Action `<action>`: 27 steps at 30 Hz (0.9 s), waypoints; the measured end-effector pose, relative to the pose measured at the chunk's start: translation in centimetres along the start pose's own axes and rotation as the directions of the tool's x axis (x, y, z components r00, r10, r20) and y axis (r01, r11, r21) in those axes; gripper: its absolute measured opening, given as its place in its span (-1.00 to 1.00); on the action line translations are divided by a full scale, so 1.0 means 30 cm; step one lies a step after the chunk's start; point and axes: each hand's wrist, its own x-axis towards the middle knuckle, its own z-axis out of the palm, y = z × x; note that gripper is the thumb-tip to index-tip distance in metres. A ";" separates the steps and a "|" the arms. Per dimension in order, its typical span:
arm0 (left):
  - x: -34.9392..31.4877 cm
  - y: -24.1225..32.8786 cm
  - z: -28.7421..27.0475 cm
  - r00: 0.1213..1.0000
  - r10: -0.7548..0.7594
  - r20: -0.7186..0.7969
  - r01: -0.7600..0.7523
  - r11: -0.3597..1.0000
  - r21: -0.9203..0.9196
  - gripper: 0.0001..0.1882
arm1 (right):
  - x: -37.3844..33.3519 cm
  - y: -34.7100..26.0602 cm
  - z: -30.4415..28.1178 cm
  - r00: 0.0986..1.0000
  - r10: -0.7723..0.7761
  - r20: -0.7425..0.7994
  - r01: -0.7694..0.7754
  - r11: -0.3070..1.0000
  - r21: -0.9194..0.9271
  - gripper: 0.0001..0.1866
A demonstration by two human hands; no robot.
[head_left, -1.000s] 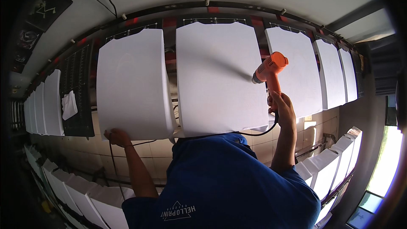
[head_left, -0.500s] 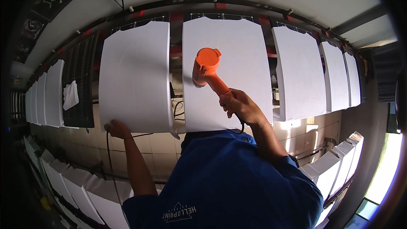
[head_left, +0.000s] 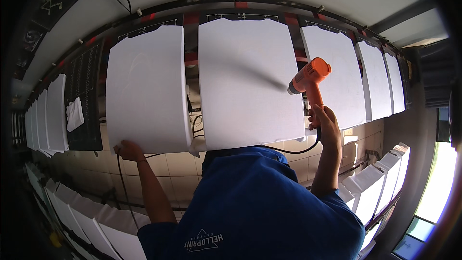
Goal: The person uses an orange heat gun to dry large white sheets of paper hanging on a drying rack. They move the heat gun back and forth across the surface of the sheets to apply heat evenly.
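Note:
My right hand is wrapped round the handle of an orange heat gun. Its nozzle points left over the right edge of the middle white shirt-like cloth panel, casting a shadow across it. A black cord trails from the handle and passes in front of my body. At the lower left corner of the neighbouring white panel, my left hand is closed round the cord, which hangs down from it. The fingertips are partly hidden.
More white panels lie on dark boards in a row to both sides. A bare dark board at the left carries a small crumpled white cloth. Another row of white panels stands behind me. A dark rail runs along the far side.
My right hand has swung the heat gun from over the middle panel to its right edge, with the nozzle turned left. My left hand stays at the left panel's corner with the cord.

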 end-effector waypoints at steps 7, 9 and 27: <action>-0.015 0.063 -0.030 0.996 -0.049 0.075 0.051 0.998 -0.030 -0.38 | -0.017 -0.004 0.162 0.978 0.015 0.208 -0.018 1.000 0.012 -0.61; -0.026 0.074 -0.029 0.998 -0.028 0.048 0.029 0.999 -0.027 -0.39 | -0.014 -0.004 0.242 0.935 0.023 0.354 -0.020 1.000 -0.014 -0.61; -0.003 -0.006 -0.007 0.998 0.059 -0.003 -0.059 0.996 0.072 -0.39 | -0.051 0.025 0.016 0.996 0.039 0.076 -0.038 0.999 -0.006 -0.59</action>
